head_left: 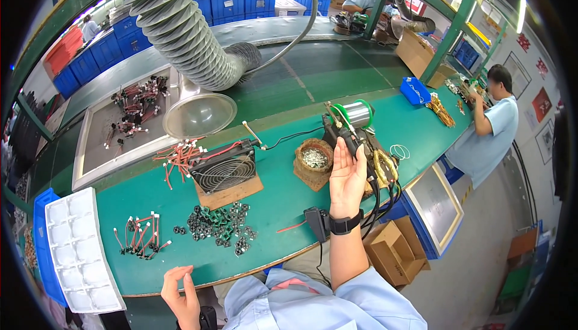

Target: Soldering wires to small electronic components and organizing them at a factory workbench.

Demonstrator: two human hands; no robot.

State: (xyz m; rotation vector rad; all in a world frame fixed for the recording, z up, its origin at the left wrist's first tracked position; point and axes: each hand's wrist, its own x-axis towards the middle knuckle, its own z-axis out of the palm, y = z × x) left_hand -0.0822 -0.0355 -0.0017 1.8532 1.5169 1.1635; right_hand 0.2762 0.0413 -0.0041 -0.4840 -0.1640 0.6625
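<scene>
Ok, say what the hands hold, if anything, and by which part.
Nothing shows in the left hand. The right hand is at a black tool handle; whether it grips it cannot be told.

We read this as a factory floor for assembling small electrical goods: a long green bench (pixel 283 203) carries small dark parts (pixel 214 225), red-wired pieces (pixel 144 237) and a reel of silvery wire (pixel 359 114). Behind it we note a broad green conveyor belt (pixel 325 59), a fat ribbed air duct (pixel 180 32) and stacked blue crates (pixel 227 5). At right, we see a co-worker (pixel 497 128) in light blue, seated along the same bench.
</scene>
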